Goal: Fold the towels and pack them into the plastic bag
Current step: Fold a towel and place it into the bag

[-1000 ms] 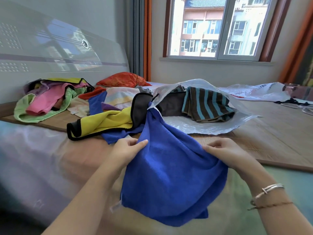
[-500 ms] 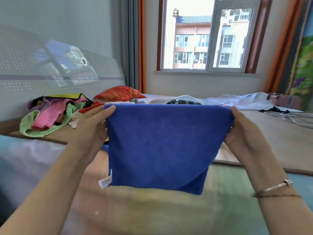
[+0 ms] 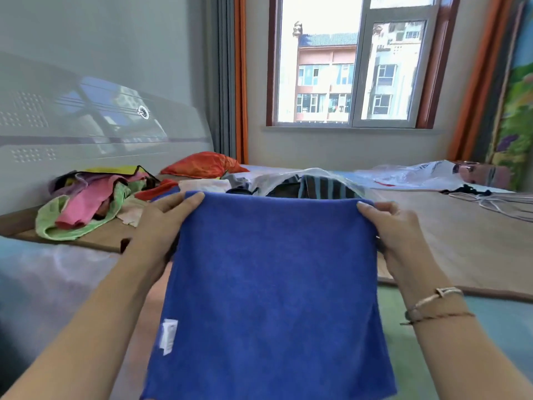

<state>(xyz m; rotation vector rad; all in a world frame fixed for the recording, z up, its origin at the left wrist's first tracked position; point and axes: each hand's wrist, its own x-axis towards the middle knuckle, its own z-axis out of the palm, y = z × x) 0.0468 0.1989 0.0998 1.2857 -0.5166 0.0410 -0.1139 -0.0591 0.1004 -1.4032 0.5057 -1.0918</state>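
Two hands (image 3: pixel 161 223) (image 3: pixel 398 229) gripping blue towel (image 3: pixel 274 284), plastic bag (image 3: pixel 311 177) half-hidden

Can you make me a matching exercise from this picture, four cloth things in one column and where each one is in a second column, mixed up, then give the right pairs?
Things
1. blue towel
2. striped towel
3. orange cushion
4. green towel

Places
A. inside the clear plastic bag
B. at the front of the heap at far left
C. held up by its top corners between the left hand and right hand
D. far back on the bed, near the curtain

Pairs: 1-C, 2-A, 3-D, 4-B
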